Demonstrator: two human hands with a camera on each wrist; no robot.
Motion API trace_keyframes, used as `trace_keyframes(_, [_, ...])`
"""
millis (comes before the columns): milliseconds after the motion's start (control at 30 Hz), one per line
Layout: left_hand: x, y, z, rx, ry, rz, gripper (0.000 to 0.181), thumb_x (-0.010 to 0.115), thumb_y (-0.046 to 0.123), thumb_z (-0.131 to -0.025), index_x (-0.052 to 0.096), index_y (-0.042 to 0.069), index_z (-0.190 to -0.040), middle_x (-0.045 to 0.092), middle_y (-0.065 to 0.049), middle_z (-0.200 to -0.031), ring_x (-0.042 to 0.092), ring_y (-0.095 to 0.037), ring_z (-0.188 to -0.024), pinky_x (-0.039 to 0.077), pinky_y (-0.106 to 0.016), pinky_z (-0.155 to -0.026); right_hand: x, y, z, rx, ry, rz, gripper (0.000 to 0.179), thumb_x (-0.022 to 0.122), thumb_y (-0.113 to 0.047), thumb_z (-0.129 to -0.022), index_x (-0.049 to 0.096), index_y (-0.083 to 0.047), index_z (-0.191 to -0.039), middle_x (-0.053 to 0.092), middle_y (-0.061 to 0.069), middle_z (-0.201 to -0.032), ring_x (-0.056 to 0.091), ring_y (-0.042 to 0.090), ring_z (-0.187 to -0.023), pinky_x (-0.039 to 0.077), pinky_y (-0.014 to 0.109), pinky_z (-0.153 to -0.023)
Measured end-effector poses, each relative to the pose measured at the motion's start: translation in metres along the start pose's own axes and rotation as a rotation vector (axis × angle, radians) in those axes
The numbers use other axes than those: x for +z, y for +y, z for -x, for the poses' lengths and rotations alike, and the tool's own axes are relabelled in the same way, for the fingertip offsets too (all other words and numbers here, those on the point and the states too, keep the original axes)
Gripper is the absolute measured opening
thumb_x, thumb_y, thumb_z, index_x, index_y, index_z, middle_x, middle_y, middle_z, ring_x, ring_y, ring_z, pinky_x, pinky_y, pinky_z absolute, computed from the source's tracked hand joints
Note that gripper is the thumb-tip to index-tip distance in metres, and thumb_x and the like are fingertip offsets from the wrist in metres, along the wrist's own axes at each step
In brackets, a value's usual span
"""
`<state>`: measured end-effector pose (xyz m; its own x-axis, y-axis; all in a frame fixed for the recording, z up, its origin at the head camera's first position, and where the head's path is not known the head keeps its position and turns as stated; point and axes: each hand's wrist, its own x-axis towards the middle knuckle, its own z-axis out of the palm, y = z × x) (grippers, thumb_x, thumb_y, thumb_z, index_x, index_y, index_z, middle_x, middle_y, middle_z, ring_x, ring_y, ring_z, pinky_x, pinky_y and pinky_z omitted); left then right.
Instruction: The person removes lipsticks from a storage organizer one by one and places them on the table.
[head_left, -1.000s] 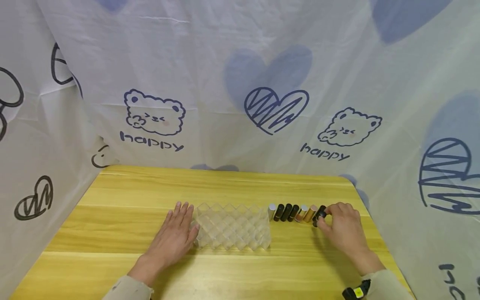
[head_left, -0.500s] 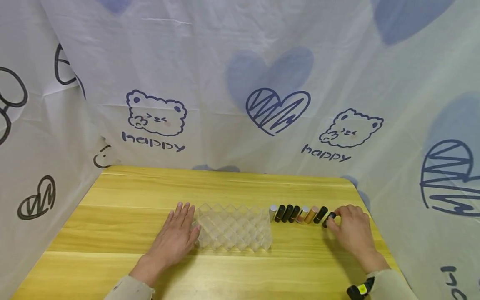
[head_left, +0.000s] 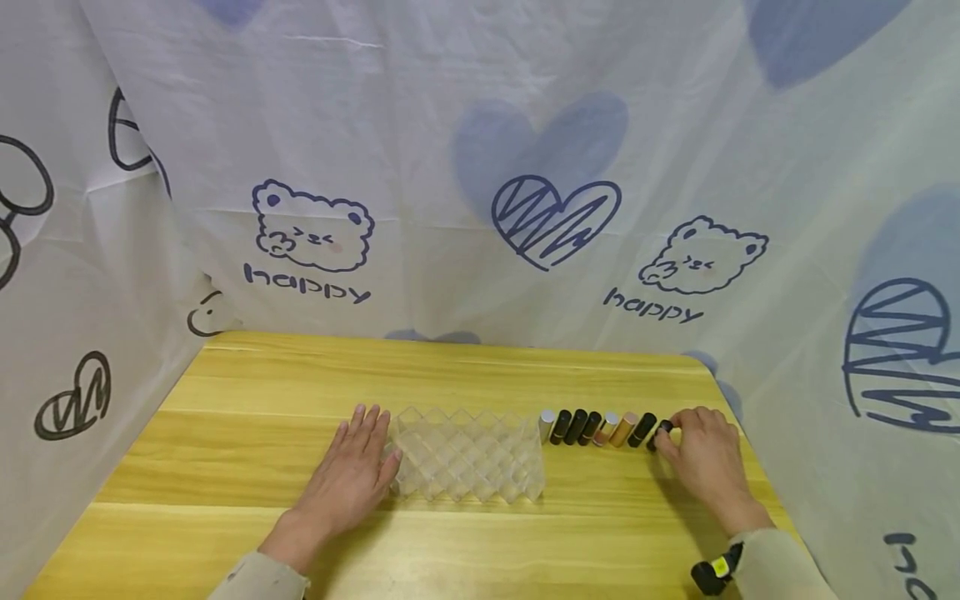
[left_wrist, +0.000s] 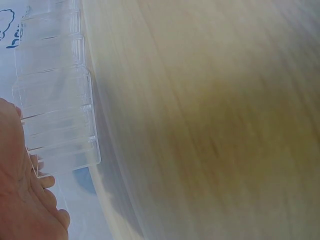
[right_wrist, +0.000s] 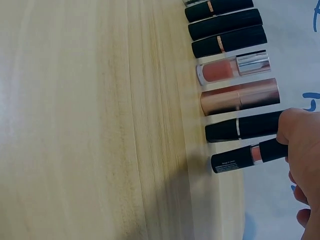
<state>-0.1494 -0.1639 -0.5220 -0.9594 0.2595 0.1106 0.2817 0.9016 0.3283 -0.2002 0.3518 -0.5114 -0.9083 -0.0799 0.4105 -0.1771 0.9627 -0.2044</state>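
Note:
At the right end of a row of cosmetic tubes, my right hand (head_left: 708, 454) pinches the top of a slim black lip tube (right_wrist: 233, 160) with a pinkish band. It stands upright on the table beside a black lipstick (right_wrist: 222, 131) with a silver ring. Further along the row are a rose-gold tube (right_wrist: 220, 101) and a clear-and-silver lip gloss (right_wrist: 218, 71). My left hand (head_left: 348, 471) lies with straight fingers along the left side of a clear plastic organizer (head_left: 465, 458) with diamond-shaped compartments. The thumb touches its edge.
Several black lipsticks (head_left: 575, 427) and a silver-topped tube (head_left: 546, 427) stand between the organizer and the rose-gold tube. A pale printed cloth (head_left: 435, 167) hangs behind and at both sides of the wooden table (head_left: 262, 375).
My right hand has moved right with the slim black tube and lowered it at the end of the row, beside the black lipstick. The left hand stays by the organizer.

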Motion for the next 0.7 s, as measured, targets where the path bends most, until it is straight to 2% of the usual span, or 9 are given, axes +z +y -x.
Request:
trace_keyframes(300, [-0.0003,0.0001,0.0005,-0.005,-0.007,0.004,0.07,0.034,0.045,-0.115,0.025,-0.004,-0.165,0.025,-0.025,-0.172,0.014,-0.042,-0.162,0.014,-0.061,-0.132,0.0045,0.0013,-0.0014,-0.006,0.015,0.024,0.024,0.072,-0.018,-0.09,0.07,0.005,-0.096,0.068,0.022,-0.094,0.059,0.044,-0.092,0.045,0.058,-0.074])
trace_keyframes(700, [-0.0002,0.0002,0.0005,0.003,0.002,0.005,0.07,0.036,0.044,-0.115,0.026,-0.004,-0.164,0.026,-0.025,-0.171,0.015,-0.043,-0.162,0.015,-0.062,-0.132,0.0047,0.0012,-0.003,0.008,-0.005,0.024,0.027,0.073,-0.02,-0.092,0.07,0.006,-0.099,0.067,0.023,-0.097,0.058,0.045,-0.094,0.045,0.06,-0.076])
